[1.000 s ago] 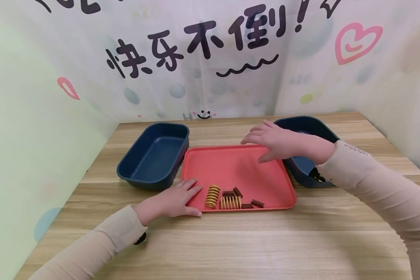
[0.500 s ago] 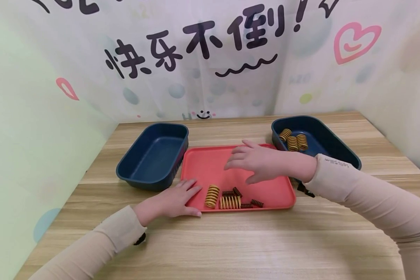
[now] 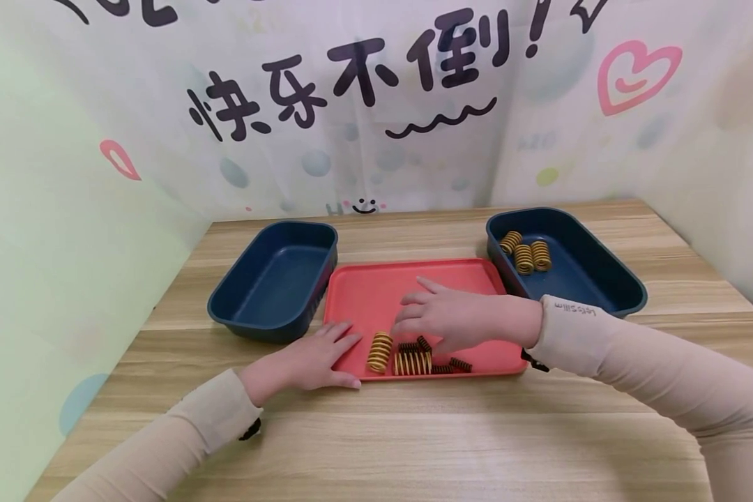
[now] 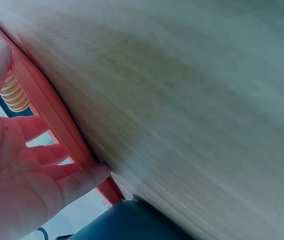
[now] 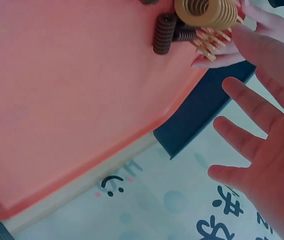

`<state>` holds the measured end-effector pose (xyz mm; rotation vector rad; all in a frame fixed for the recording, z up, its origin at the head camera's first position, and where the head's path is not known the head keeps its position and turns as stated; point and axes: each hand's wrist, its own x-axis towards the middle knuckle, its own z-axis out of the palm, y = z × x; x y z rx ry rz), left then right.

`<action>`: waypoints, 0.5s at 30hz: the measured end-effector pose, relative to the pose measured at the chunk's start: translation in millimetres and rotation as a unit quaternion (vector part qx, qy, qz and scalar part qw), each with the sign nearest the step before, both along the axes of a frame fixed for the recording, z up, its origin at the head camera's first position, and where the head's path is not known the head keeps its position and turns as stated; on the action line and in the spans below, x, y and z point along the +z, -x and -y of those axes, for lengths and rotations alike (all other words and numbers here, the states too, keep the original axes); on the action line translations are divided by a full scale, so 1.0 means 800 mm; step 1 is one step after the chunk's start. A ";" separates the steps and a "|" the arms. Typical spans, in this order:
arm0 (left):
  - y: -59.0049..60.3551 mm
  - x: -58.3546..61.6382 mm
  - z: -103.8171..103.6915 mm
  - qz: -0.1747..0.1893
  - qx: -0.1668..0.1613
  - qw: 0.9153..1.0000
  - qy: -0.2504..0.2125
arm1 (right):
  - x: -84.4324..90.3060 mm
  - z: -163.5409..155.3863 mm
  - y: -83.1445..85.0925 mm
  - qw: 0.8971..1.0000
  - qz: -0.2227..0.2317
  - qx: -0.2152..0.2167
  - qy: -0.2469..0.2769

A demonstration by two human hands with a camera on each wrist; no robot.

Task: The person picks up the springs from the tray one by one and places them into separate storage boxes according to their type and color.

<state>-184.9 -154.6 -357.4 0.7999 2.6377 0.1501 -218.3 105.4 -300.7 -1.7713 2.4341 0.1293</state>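
Note:
On the red tray (image 3: 367, 293), two large gold coil springs lie near the front edge: one (image 3: 379, 352) at the left and one (image 3: 413, 363) beside it. Several small dark coil springs (image 3: 461, 364) lie around the second one. My left hand (image 3: 318, 357) rests on the tray's front left corner with fingers spread; in the left wrist view its fingers touch the red rim (image 4: 52, 107). Above the springs hovers my right hand (image 3: 445, 317), fingers apart and nothing held. The right wrist view shows it near a gold spring (image 5: 221, 12).
A dark blue bin (image 3: 272, 279) stands left of the tray. Another dark blue bin (image 3: 592, 261) is at the right, with three gold springs (image 3: 523, 259) at its near left end. Behind the wooden table (image 3: 376, 439) hangs a printed cloth (image 3: 414, 167).
My right hand has moved from beside the right bin leftward and down to the springs, uncovering the gold springs in that bin. My left hand stays at the tray's corner.

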 end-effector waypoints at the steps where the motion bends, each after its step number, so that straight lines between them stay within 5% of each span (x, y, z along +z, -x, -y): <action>1: 0.000 -0.001 0.000 0.000 -0.001 1.000 -0.001 | -0.002 0.001 0.000 1.000 0.000 0.001 -0.003; 15: 0.002 -0.005 0.002 -0.002 -0.005 1.000 -0.002 | -0.022 0.010 -0.008 0.998 -0.035 0.037 -0.032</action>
